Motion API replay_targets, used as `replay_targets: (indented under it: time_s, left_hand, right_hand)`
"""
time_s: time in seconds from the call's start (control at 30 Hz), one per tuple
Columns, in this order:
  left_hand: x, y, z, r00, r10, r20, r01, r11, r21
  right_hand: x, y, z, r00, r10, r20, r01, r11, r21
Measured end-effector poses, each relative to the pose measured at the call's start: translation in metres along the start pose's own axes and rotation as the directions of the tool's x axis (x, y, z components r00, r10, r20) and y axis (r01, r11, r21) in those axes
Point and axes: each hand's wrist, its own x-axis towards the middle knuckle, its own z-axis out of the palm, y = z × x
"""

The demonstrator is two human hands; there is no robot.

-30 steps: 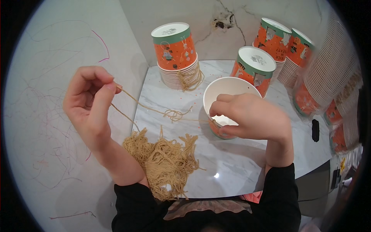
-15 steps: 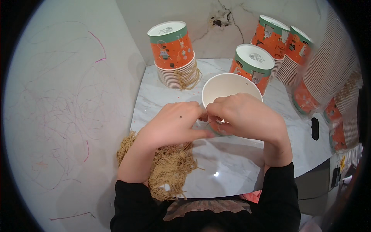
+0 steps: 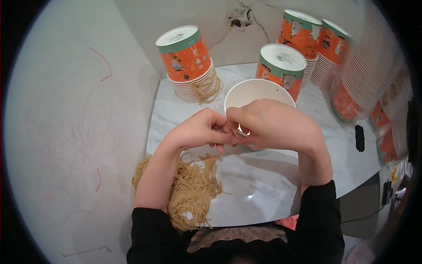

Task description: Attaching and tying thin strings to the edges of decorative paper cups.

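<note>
Around me, the marble tabletop (image 3: 263, 193) carries stacks of orange paper cups (image 3: 189, 66), a heap of tan twine (image 3: 193, 193) under my left forearm, and the white cup (image 3: 257, 94). My right hand (image 3: 274, 125) grips its near rim, hiding it. My left hand (image 3: 200, 132) pinches shut beside it; what it grips, I cannot tell.

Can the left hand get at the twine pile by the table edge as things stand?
Probably yes. The twine pile lies directly under the left forearm, nothing on top of it. But the left hand is at the white cup rim, fingers meeting the right hand, so it would have to let go first.
</note>
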Motion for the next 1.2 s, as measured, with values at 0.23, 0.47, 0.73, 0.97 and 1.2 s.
replay_targets:
  time_s: [0.23,0.47,0.73,0.97,1.2]
  left_hand:
    - [0.009,-0.013,-0.005,0.996,0.02,0.083,-0.022,0.999,0.024]
    - [0.01,-0.017,-0.009,0.993,0.057,0.1,-0.065,0.995,0.073]
    - [0.011,-0.015,-0.009,0.983,0.117,0.14,-0.124,0.991,0.043]
    - [0.011,-0.014,-0.012,0.977,0.072,0.201,-0.081,0.996,0.037]
    - [0.012,-0.015,-0.016,0.978,0.051,0.202,-0.052,0.999,0.0]
  right_hand:
    - [0.0,0.004,0.001,0.997,-0.06,0.046,0.061,0.998,-0.018]
    - [0.003,-0.001,0.003,0.998,-0.054,0.029,0.056,0.996,-0.076]
    - [0.009,-0.014,0.019,1.0,-0.016,-0.009,0.014,0.971,-0.237]
    - [0.009,-0.024,0.024,0.997,-0.009,-0.082,-0.019,0.942,-0.336]
    - [0.014,-0.022,0.028,0.995,0.009,-0.099,-0.037,0.958,-0.285]
